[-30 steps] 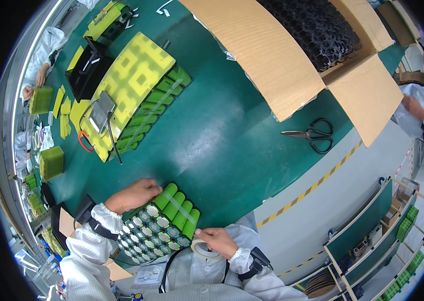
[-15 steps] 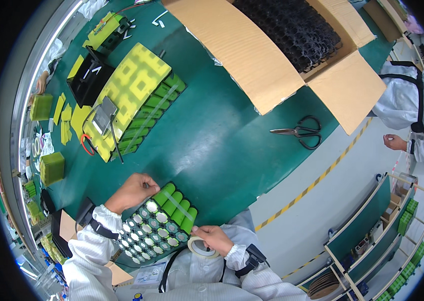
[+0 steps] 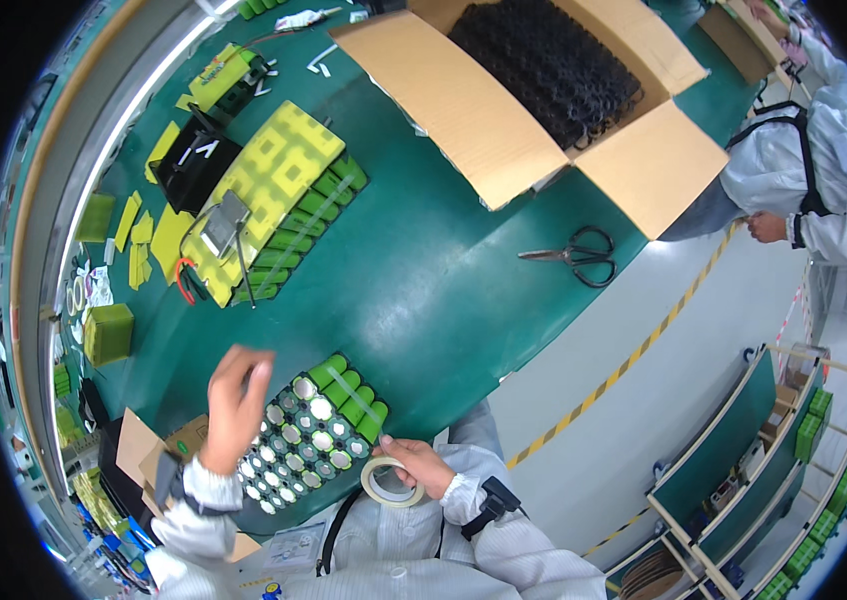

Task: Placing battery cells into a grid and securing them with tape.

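A battery pack [image 3: 298,440] of green cylindrical cells in black holders lies at the table's near edge, its silvery cell ends toward me. A strip of clear tape [image 3: 351,392] runs across the green sides of its end row. My right hand [image 3: 421,466] is closed at the pack's right corner, holding a roll of pale tape [image 3: 390,497]. Over the pack's left side, my left hand [image 3: 236,405] is raised clear of the tape strip. Its fingers are stretched out and a little blurred, with nothing seen in them.
A larger yellow-topped battery pack [image 3: 273,170] lies farther off on the green table [image 3: 413,280]. Black-handled scissors [image 3: 583,257] rest near the right edge. An open cardboard box [image 3: 483,130] holds black plastic holders [image 3: 543,65]. Another person [image 3: 793,170] stands at right, beyond a shelf rack [image 3: 733,480].
My left hand has left the pack's upper corner, moving left, and its pinch has opened. The right hand stays by the right corner with the tape roll. The whole view has shifted slightly.
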Available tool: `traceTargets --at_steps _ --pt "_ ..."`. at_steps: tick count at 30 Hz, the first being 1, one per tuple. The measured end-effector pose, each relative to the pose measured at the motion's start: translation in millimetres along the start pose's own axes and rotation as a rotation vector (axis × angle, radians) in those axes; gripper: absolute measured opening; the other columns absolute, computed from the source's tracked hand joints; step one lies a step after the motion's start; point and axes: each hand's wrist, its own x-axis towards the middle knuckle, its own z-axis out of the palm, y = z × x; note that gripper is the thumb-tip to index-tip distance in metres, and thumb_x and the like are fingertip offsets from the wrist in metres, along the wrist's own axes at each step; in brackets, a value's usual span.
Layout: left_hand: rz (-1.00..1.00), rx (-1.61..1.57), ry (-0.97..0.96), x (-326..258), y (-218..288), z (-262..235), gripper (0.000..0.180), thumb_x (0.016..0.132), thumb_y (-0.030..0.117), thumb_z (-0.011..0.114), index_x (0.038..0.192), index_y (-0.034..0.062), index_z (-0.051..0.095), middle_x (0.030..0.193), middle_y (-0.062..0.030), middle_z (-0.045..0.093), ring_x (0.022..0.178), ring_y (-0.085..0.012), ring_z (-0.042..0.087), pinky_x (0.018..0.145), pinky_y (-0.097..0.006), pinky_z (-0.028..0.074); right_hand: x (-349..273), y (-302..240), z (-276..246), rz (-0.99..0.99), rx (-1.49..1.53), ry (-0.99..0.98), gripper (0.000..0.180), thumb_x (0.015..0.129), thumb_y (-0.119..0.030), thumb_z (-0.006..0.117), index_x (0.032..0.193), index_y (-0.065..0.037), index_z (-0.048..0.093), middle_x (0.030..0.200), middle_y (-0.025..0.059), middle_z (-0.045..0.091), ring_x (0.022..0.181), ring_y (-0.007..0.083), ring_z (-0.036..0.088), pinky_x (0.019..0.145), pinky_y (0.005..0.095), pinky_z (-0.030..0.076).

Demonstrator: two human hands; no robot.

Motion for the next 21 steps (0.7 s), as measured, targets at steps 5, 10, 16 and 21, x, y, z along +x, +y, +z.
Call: traceTargets --at_steps 5,10,16,21 --pt "-0.476 -0.576 -0.254 -171.0 28.2 18.2 0.012 0.09 0.006 0.064 0.079 -0.0005 0.061 0.076 -0.0052 0.064 0.071 -0.0104 0.059 0.062 -0.025 0.047 1.4 1.3 -0.2 0.02 -0.007 -0.107 0.051 0.1 -0.049 0.044 0.109 -0.004 0.064 0.055 -0.0034 0.045 0.043 0.0052 0.035 0.039 0.0214 0.029" --pt "-0.7 -0.669 -0.082 -245.2 -1.2 130.8 0.042 0.085 0.01 0.071 0.117 -0.0058 0.048 0.096 -0.0099 0.064 0.087 -0.0133 0.061 0.072 -0.028 0.051 8.7 0.7 -5.8 0.065 -0.035 -0.159 0.055 0.099 -0.053 0.042 0.115 -0.004 0.062 0.053 -0.0047 0.039 0.043 0.0058 0.032 0.042 0.0234 0.028" --pt "-0.771 -1.055 0.308 -228.1 -1.4 197.6 0.057 0.083 0.009 0.073 0.126 -0.0063 0.039 0.1 -0.0107 0.062 0.091 -0.0157 0.061 0.077 -0.029 0.052 12.8 -10.7 -12.5 0.126 -0.072 -0.197 0.05 0.102 -0.048 0.039 0.118 -0.004 0.057 0.053 -0.0045 0.038 0.044 0.0061 0.034 0.043 0.0237 0.031" --pt "-0.819 -1.032 0.353 -212.3 -7.7 190.7 0.024 0.089 0.009 0.062 0.108 -0.0053 0.057 0.086 -0.0074 0.063 0.063 -0.0117 0.06 0.051 -0.026 0.052 10.6 -13.9 -8.1 0.132 -0.121 -0.181 0.05 0.102 -0.048 0.04 0.115 -0.003 0.06 0.06 -0.003 0.045 0.049 0.0066 0.042 0.047 0.0245 0.038"
